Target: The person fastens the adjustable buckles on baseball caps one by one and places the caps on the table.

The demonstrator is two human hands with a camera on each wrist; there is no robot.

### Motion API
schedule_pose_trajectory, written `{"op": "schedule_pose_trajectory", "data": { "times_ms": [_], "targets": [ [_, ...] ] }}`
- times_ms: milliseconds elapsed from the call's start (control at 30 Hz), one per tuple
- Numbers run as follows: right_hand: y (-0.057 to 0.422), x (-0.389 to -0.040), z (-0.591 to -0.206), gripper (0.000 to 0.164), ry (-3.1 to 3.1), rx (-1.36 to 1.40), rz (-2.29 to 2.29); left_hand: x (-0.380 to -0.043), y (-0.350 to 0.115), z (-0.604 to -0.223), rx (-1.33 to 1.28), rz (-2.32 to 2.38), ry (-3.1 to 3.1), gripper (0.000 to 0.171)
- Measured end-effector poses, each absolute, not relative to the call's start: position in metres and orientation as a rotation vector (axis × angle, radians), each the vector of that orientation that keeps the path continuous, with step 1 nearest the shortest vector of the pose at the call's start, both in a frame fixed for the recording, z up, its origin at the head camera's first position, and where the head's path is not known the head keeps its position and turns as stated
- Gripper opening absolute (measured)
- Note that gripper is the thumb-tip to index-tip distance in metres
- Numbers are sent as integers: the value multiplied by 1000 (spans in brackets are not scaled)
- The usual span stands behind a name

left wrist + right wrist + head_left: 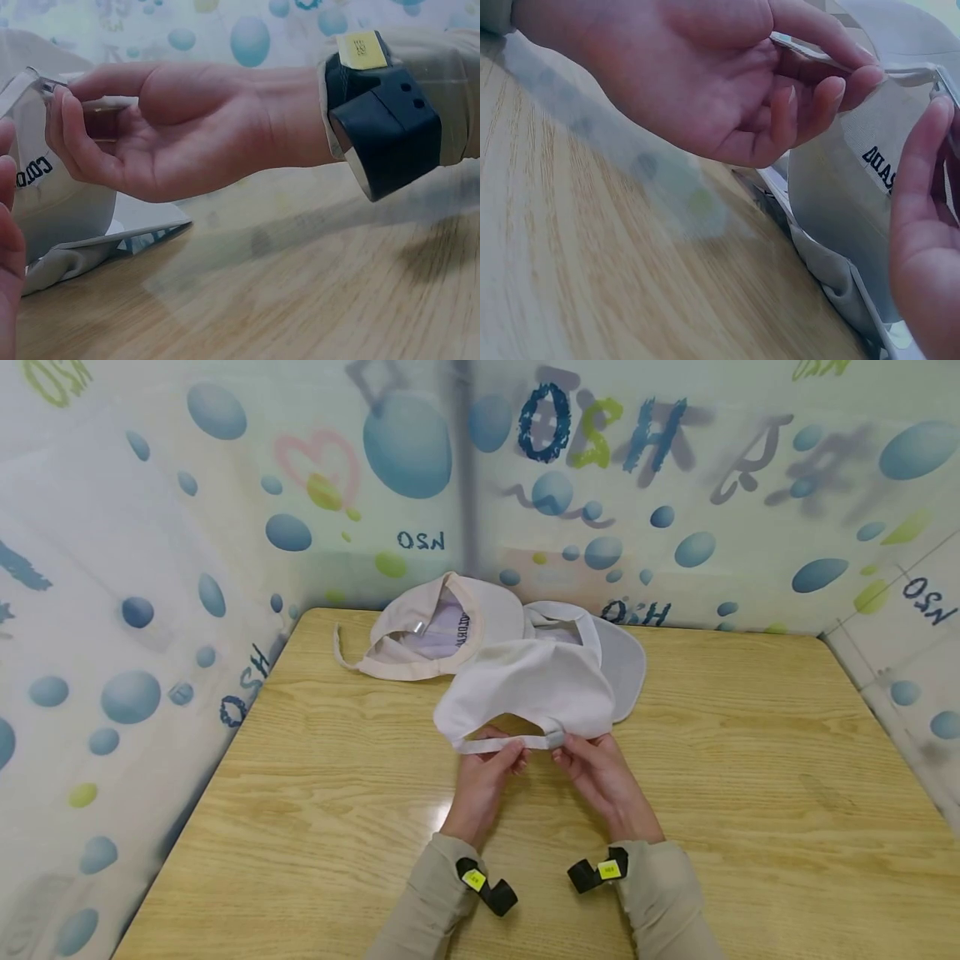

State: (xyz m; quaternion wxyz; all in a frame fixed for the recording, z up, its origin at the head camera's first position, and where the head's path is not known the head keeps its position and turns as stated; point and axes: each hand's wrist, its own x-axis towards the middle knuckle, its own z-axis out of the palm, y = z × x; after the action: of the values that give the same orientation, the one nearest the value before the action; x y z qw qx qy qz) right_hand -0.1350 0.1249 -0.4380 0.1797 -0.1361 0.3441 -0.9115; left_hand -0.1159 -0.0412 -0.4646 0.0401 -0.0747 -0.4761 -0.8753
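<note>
A white baseball cap (532, 681) is held by its back strap (483, 746), with the arched rear opening toward me. My left hand (480, 785) pinches the strap between thumb and fingers, left of the middle. At the strap's right end, my right hand (611, 785) pinches beside the metal buckle (555, 739). In the left wrist view the right fingertips are right at this buckle (49, 84). Dark lettering (877, 169) shows on the cap in the right wrist view. The held cap's brim is hidden in the head view.
Behind lies a beige cap (408, 670) on its side, its inside lettering visible and its loose strap (339, 647) sticking out left. Another cap with a grey brim (628, 668) lies to the right, partly covered. Printed walls (697, 585) border the wooden table (750, 793).
</note>
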Motion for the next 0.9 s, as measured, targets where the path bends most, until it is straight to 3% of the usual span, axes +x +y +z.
{"op": "schedule_pose_trajectory", "data": {
  "times_ms": [333, 900],
  "targets": [
    [125, -134, -437, 22, 1052, -358, -2560, -115, -42, -459, -40, -2661, -1441, 16],
    [124, -134, -436, 19, 1168, -333, -2542, -114, -42, -458, -131, -2722, -1475, 16]
  ]
}}
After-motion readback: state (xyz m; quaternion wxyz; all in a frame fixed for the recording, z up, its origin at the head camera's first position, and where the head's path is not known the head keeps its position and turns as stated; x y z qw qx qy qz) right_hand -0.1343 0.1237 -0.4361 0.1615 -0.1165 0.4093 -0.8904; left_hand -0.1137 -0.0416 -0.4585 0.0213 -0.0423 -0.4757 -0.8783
